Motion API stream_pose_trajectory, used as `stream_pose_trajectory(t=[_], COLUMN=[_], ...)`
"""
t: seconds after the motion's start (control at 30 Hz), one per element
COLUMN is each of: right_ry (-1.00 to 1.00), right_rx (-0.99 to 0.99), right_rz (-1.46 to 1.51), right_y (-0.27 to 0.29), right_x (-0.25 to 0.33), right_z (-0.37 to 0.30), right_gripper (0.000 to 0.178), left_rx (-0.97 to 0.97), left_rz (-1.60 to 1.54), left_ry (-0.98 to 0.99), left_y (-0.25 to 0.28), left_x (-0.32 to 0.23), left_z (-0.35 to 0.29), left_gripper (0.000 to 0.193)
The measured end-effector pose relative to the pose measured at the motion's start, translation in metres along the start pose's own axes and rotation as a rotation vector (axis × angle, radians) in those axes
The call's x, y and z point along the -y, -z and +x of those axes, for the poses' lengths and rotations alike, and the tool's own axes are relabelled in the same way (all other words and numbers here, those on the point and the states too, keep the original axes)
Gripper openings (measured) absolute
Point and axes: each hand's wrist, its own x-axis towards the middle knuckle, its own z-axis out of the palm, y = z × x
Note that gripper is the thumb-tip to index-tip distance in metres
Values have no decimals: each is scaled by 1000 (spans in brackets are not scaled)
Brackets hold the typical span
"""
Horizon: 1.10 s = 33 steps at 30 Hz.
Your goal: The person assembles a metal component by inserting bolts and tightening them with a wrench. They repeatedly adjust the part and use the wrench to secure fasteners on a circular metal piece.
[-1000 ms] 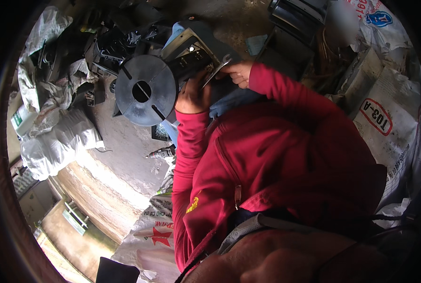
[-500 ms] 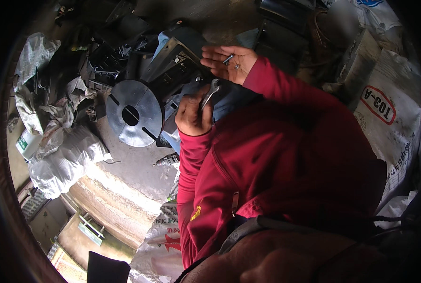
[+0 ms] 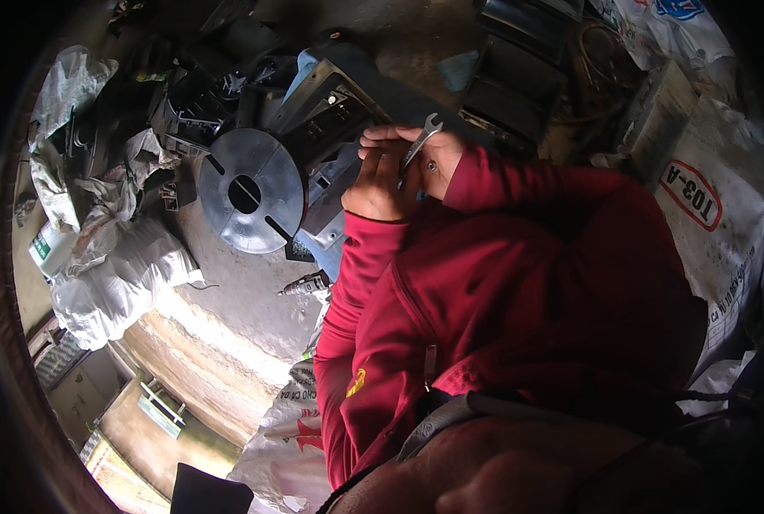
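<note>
1. The right hand has its fingers curled together around the shank of a small open-ended spanner, whose forked head pokes out past the knuckles toward the upper right.
2. The left hand lies just beside and below the right, touching it; its fingers are bent inward, but the back of the hand hides whether they clasp anything, so I cannot tell.
3. Both hands sit over the edge of a grey-blue machine housing, which lies tilted on the floor.
4. Red sleeves run from the hands back to the person's body and cover the lower part of the housing.
5. Just left of the hands, a round grey metal disc with a central hole and radial slots faces upward, touching the housing.
6. Below the disc, a small tube-shaped tool lies on the concrete floor.
7. Further left, crumpled white sacks are heaped, with dark machine parts above them.
8. To the right, a printed white sack spreads flat, well apart from the hands.
</note>
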Motion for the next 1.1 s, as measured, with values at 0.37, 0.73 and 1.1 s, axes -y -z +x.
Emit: stream_pose_trajectory(t=[0.37, 0.73, 1.1], right_ry=[-183, -142, -243], right_rx=[-175, -124, -227], right_rz=[135, -14, -419], right_y=[-10, 16, 5], right_x=[7, -6, 8], right_z=[-19, -21, -28], right_gripper=[34, 28, 31], left_rx=[28, -92, -235], left_rz=[36, -320, -272], left_ry=[-152, -20, 19], left_y=[3, 1, 7], left_x=[3, 13, 23], left_z=[-13, -13, -18], left_gripper=[16, 17, 16])
